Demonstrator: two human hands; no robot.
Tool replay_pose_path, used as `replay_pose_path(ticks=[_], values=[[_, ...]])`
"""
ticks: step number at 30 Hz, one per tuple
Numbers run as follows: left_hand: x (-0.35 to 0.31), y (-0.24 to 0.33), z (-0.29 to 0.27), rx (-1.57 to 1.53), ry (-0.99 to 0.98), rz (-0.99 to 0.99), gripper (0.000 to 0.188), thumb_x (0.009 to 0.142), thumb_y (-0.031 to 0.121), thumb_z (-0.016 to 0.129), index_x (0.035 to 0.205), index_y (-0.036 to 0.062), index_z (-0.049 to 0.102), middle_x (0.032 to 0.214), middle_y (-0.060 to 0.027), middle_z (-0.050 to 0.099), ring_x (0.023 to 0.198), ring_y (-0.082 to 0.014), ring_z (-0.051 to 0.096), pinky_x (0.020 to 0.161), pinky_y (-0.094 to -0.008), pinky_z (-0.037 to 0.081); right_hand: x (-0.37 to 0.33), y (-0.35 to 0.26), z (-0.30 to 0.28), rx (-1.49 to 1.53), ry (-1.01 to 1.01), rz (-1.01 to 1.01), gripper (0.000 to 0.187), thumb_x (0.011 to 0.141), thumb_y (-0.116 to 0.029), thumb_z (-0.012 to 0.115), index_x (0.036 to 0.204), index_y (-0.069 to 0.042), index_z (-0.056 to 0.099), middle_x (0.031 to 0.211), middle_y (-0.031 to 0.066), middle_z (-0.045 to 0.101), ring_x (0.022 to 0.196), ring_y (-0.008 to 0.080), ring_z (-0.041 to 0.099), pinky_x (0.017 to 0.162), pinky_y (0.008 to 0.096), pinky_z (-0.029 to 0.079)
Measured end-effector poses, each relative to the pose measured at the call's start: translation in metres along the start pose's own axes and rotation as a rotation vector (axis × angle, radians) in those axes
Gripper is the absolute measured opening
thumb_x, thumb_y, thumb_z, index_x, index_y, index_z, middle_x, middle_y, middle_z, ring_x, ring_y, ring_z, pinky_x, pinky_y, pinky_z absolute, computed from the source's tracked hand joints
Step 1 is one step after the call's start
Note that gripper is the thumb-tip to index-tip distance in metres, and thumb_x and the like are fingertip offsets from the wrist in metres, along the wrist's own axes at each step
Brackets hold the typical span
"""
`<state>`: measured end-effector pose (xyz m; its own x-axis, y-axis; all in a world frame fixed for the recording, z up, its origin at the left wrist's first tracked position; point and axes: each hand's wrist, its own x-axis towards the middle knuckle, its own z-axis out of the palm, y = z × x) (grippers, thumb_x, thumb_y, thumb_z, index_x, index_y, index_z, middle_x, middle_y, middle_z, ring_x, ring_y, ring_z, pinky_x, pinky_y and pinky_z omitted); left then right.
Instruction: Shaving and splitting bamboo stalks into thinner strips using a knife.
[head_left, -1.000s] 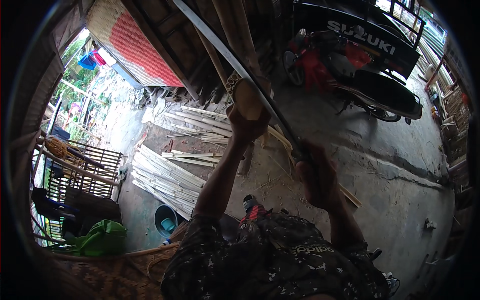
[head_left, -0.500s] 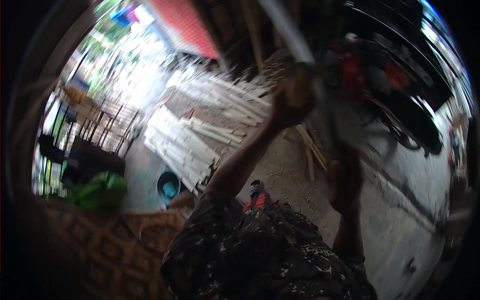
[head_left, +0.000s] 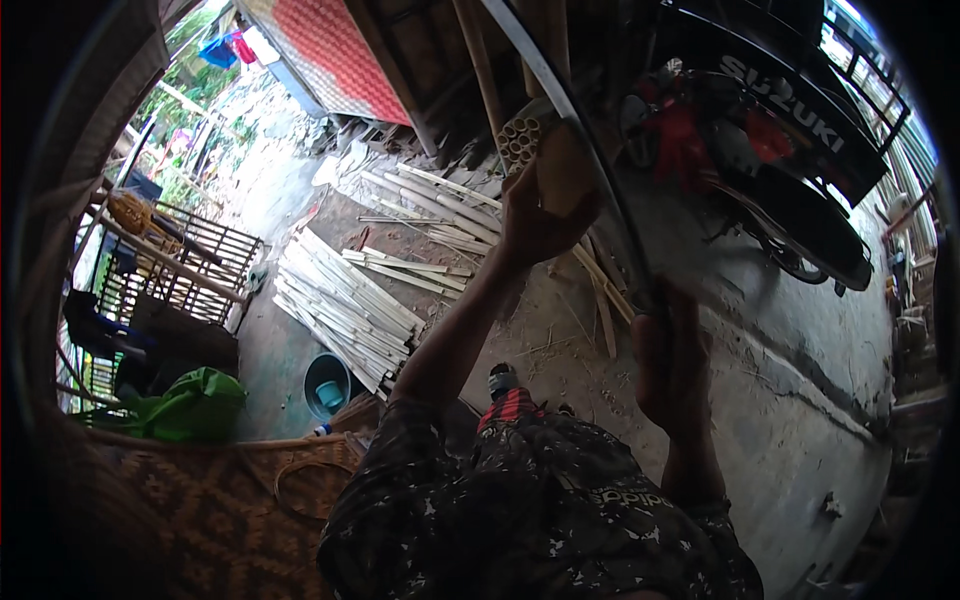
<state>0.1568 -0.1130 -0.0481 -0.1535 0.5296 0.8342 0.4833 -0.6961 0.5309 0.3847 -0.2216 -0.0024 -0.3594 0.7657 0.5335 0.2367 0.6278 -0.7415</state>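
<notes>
My left hand (head_left: 540, 228) is closed around a tan-brown, rounded piece (head_left: 566, 172), its exact kind unclear, held out ahead of my body. Close beside it runs a long, narrow, curved metal tool (head_left: 590, 140), grey and shiny, reaching from the top of the view down to my right hand. Wrapped round its lower end is my right hand (head_left: 672, 365), dark and slightly blurred. Whether the metal touches the brown piece, I cannot tell. Just beyond my left hand shows a cluster of hollow bamboo tubes (head_left: 518, 142), open ends toward me.
Pale split strips (head_left: 345, 300) lie stacked on the ground to the left, with loose sticks nearby. A dark bucket (head_left: 328, 385) holds a blue dipper. A motorcycle (head_left: 770, 190) stands at right, a woven bamboo surface (head_left: 200, 510) at lower left, beside a green bag (head_left: 195, 405).
My left hand and the brown piece have shifted slightly left and nearer. The right hand has moved a little left and down, still holding the metal tool. The picture is sharper now.
</notes>
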Motion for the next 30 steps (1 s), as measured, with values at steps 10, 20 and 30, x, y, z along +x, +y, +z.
replay_pose_path(ticks=[10,20,30], values=[[0.007,0.02,0.002,0.08,-0.056,-0.013,0.028,0.08,0.009,0.082,0.105,0.0037,0.071,0.091,-0.0056,0.076,0.086,-0.0172,0.074,0.076,-0.0314,0.059,0.002,-0.006,-0.006,0.011,0.012,-0.064,0.028,0.095,-0.004,0.059,0.122,-0.001,0.051,0.083,0.0176,0.065,0.065,0.0309,0.068,0.059,0.0386,0.05],[0.009,0.033,0.015,0.018,-0.011,-0.171,0.021,0.08,0.013,0.081,0.096,0.0009,0.072,0.087,-0.0076,0.076,0.081,-0.0172,0.074,0.071,-0.0329,0.059,-0.005,-0.008,-0.01,0.012,0.025,-0.006,0.027,0.096,-0.005,0.06,0.121,-0.003,0.05,0.079,0.0163,0.064,0.065,0.0304,0.068,0.058,0.0385,0.05],[0.007,0.011,0.031,0.043,0.04,-0.014,0.032,0.082,0.014,0.08,0.107,-0.0006,0.066,0.088,-0.0111,0.074,0.078,-0.0218,0.074,0.07,-0.0352,0.058,-0.011,-0.005,-0.02,0.022,0.018,0.027,0.031,0.095,-0.005,0.06,0.124,-0.002,0.049,0.072,0.0123,0.058,0.057,0.0213,0.057,0.056,0.0368,0.045]])
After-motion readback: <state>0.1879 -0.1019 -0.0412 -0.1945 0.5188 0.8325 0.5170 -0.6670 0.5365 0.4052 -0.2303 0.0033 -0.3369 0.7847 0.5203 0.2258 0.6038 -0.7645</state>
